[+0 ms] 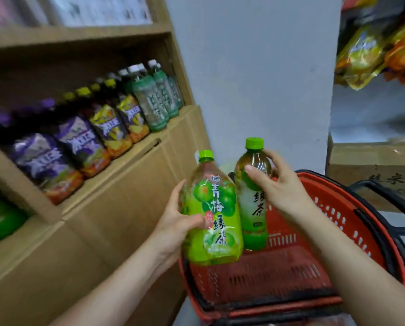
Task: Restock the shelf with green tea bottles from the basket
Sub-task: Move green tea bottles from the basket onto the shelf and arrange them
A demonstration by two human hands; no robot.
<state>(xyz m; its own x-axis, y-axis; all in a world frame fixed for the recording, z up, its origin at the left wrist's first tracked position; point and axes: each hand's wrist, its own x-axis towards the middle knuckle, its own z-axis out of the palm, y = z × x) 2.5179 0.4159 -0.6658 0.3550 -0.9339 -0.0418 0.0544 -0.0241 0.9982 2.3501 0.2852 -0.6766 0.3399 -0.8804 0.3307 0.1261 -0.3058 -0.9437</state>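
My left hand grips a large green plum tea bottle by its left side, holding it upright over the near left corner of the red basket. My right hand grips a slimmer green tea bottle around its shoulder, just right of the large one and above the basket. Both bottles have green caps. On the cardboard shelf to the left, green tea bottles stand at the row's right end.
Purple and yellow-labelled drink bottles fill the rest of that shelf row. A grey wall rises behind the basket. Snack bags hang at upper right above a cardboard box. The basket's black handle lies to the right.
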